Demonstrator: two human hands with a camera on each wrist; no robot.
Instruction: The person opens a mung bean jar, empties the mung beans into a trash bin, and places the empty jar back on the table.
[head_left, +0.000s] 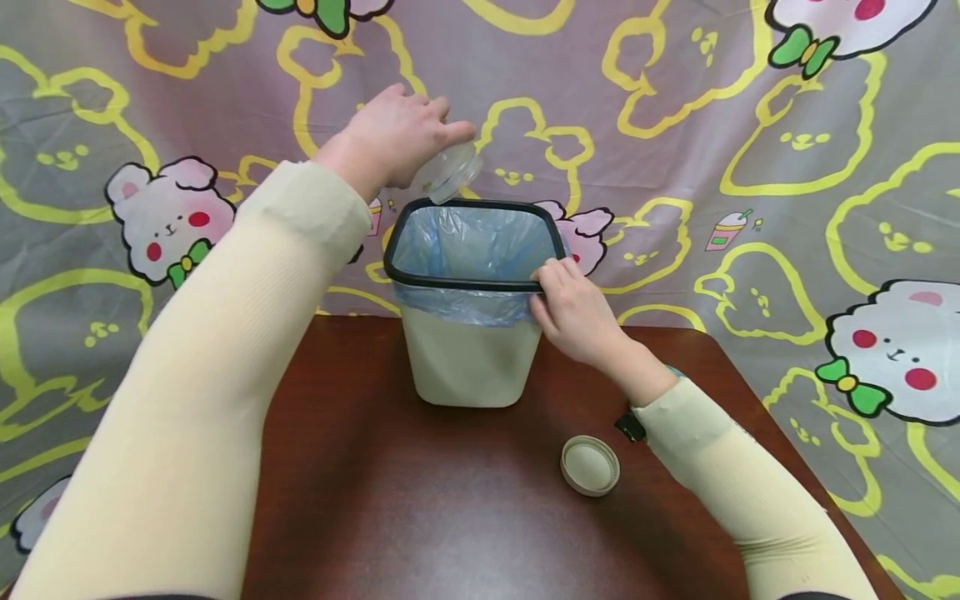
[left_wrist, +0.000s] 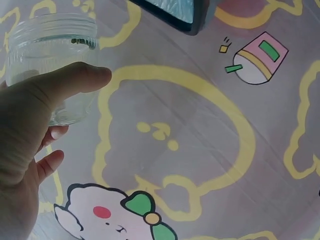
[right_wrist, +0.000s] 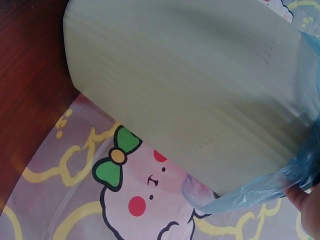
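A clear glass jar (head_left: 453,172) is held in my left hand (head_left: 401,133), tilted with its mouth down toward the bin's back left rim. In the left wrist view, small dark bits cling inside the jar (left_wrist: 55,65) near its neck, and the thumb lies along its side. The cream trash bin (head_left: 471,358) stands upright on the table, with a black rim and a blue plastic liner (head_left: 480,242) folded over the edge. My right hand (head_left: 577,312) grips the rim at the front right corner, pinching the liner there too.
A round jar lid (head_left: 590,466) lies on the dark wooden table (head_left: 450,517), in front and to the right of the bin. Behind the table hangs a grey patterned cloth (head_left: 675,125). A small black object (head_left: 631,426) shows beneath the right wrist.
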